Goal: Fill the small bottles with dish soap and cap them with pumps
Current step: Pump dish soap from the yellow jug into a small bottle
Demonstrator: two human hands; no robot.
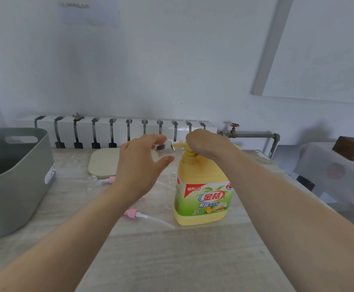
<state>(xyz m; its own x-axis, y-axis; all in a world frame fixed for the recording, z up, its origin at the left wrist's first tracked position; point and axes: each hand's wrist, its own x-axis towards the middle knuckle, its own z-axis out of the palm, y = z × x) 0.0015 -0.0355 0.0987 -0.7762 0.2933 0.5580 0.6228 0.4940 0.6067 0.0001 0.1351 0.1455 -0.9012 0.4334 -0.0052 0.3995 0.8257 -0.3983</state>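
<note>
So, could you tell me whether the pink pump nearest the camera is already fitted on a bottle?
No, the pink pump lies loose on the table with its tube bare.

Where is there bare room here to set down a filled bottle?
The near tabletop, in front of the dish soap jug and the loose pink pump, is bare; so is the strip right of the jug. Between grey tub and jug, pumps and clear bottles crowd it.
</note>
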